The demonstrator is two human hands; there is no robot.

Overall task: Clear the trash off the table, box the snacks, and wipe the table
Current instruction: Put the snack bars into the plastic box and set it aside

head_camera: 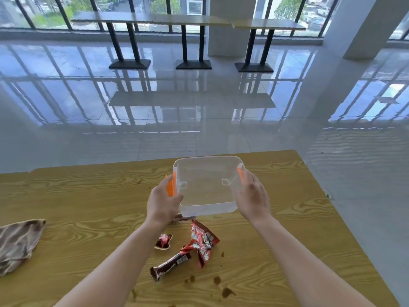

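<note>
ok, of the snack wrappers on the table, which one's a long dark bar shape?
The dark brown bar-shaped wrapper, lying nearest the camera. The others are a small torn red scrap and a crumpled red packet.

Bright daylight pours in from the windows (155, 9) at twelve o'clock, and the glossy floor (199, 103) throws back hard, wavy reflections of their frames. The wooden surface (88, 196) is evenly lit, with only faint shadows. Straight lines bow toward the edges from the wide lens, and detail looks slightly soft.
</note>
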